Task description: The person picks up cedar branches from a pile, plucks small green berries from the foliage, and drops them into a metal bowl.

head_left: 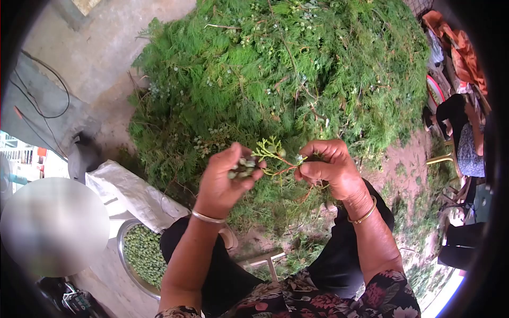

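Conifer sprig [272, 149]: between the hands; long axis crosswise, leafy tip towards the left;
Right hand [338, 170]: nearer the stem, fingertips pinching it;
Left hand [216, 179]: curled round green cones [244, 169], beside the tip

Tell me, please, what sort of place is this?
Probably a yard or similar work area: a large heap of green branches lies on the ground, and a metal basin holds many small green cones or berries.

Floor [119, 40], heaped green branches [238, 90], metal bowl [121, 250]
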{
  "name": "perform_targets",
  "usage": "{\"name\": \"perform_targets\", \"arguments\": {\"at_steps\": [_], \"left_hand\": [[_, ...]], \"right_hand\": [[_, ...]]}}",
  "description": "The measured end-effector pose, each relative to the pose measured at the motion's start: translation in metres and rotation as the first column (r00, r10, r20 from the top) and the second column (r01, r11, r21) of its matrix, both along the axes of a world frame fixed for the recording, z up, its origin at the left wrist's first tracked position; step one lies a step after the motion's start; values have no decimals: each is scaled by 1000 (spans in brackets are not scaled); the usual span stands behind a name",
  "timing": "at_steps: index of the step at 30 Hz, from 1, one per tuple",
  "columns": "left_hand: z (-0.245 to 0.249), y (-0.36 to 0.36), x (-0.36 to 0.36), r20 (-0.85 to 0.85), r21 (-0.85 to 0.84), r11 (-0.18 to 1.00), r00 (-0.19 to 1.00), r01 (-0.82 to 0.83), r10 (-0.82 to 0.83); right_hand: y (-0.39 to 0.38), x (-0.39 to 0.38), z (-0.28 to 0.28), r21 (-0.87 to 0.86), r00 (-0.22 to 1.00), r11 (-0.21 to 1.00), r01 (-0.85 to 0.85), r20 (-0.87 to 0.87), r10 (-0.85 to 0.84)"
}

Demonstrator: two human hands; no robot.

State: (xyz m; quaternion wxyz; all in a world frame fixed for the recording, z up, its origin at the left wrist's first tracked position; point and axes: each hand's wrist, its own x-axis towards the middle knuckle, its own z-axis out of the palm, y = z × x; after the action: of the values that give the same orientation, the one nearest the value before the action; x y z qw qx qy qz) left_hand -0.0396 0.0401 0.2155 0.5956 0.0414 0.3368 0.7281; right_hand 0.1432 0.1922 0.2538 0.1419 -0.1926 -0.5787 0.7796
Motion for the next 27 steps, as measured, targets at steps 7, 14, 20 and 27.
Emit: {"name": "perform_targets", "arguments": {"at_steps": [7,14,20,27], "left_hand": [[-3,14,19,85,132,984,988,121,-132],[3,12,12,3,163,969,982,185,-188],[7,8,10,-39,60,993,994,103,-101],[15,7,11,-188,-60,998,982,-11,0]], "right_hand": [[-1,0,2,40,998,998,-46,47,44],[-6,-3,4,93,989,992,-86,127,74],[-3,-4,5,255,982,958,-128,167,87],[-9,-8,3,316,993,949,10,110,-47]]}}
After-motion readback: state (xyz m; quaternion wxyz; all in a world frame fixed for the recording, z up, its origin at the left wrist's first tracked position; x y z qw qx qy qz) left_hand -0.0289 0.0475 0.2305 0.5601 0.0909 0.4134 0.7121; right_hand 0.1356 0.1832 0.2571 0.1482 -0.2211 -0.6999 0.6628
